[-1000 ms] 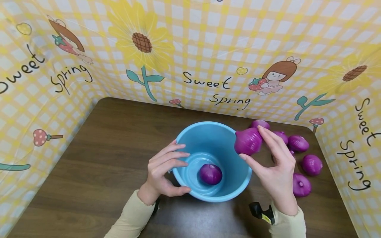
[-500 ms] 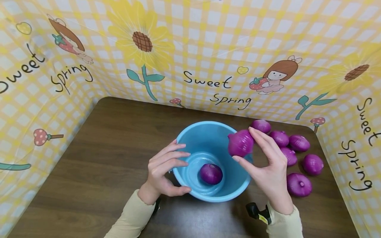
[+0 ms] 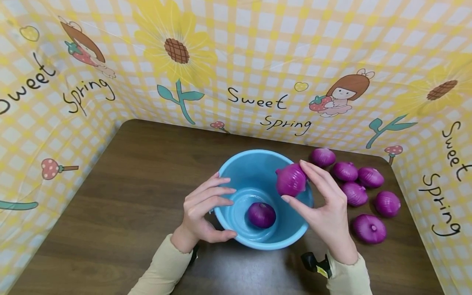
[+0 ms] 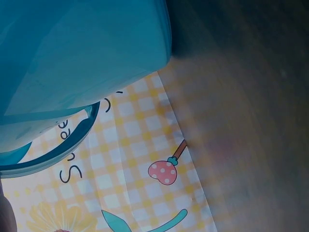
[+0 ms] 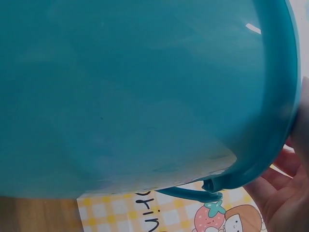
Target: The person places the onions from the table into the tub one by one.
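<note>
A blue plastic bucket [image 3: 263,246] stands upright on the brown table in the head view, with one red onion [image 3: 262,215] on its floor. My left hand [image 3: 203,215] holds the bucket's left side, fingers hooked over the rim and thumb at the near edge. Between the thumb and fingers of my right hand [image 3: 328,211] is another red onion [image 3: 290,180], pinched above the right part of the bucket opening. The bucket wall [image 5: 135,96] fills most of the right wrist view. Its curved handle [image 4: 63,154] shows in the left wrist view.
Several more red onions [image 3: 387,204] lie to the right of the bucket, near the table's right edge. A yellow checked cloth [image 3: 243,53] printed with flowers and lettering encloses the table [image 3: 121,184] at the back and sides.
My right hand has moved left with its onion, from the bucket's right rim to over the opening. Onions behind that hand have come into sight. My left hand and the bucket have stayed put.
</note>
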The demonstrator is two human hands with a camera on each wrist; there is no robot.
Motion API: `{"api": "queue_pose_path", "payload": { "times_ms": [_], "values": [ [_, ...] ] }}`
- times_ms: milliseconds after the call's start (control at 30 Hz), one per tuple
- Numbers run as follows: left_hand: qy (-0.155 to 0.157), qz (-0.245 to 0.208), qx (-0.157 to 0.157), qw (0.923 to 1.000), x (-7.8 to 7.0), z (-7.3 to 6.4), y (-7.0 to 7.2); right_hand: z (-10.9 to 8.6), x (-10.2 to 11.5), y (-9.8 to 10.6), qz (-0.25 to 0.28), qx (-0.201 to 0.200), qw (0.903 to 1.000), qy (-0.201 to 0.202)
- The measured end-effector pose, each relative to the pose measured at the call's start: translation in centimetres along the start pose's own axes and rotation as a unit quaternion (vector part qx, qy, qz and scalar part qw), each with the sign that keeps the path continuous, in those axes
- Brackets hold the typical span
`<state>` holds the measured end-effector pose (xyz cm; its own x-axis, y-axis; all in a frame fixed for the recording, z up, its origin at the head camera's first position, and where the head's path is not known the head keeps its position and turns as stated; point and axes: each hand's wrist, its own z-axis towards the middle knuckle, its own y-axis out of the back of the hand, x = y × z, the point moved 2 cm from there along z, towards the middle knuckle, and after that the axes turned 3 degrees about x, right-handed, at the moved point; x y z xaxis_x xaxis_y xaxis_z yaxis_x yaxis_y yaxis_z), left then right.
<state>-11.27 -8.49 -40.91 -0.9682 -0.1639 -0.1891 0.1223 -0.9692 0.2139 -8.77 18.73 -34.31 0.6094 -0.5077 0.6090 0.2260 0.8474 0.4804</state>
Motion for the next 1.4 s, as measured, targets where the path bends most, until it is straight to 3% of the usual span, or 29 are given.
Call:
{"api": "queue_pose_path", "payload": {
  "times_ms": [133, 733, 933, 1400],
  "values": [
    [-0.003, -0.001, -0.003, 1.0000, 0.0, 0.0, 0.0, -0.5, -1.4, -0.2, -0.005, 0.002, 1.0000, -0.001],
    [-0.012, 0.002, -0.009, 0.9999, -0.1, 0.3, 0.0, -0.3, -1.5, -0.3, 0.002, 0.007, 0.9999, 0.016],
    [0.000, -0.002, 0.003, 1.0000, 0.0, 0.0, 0.0, -0.3, -1.5, -0.3, -0.002, 0.011, 0.9999, 0.012],
    [0.004, -0.004, 0.004, 1.0000, -0.1, 0.0, 0.1, -0.4, -1.3, 0.3, -0.019, -0.021, 0.9988, 0.040]
  ]
}}
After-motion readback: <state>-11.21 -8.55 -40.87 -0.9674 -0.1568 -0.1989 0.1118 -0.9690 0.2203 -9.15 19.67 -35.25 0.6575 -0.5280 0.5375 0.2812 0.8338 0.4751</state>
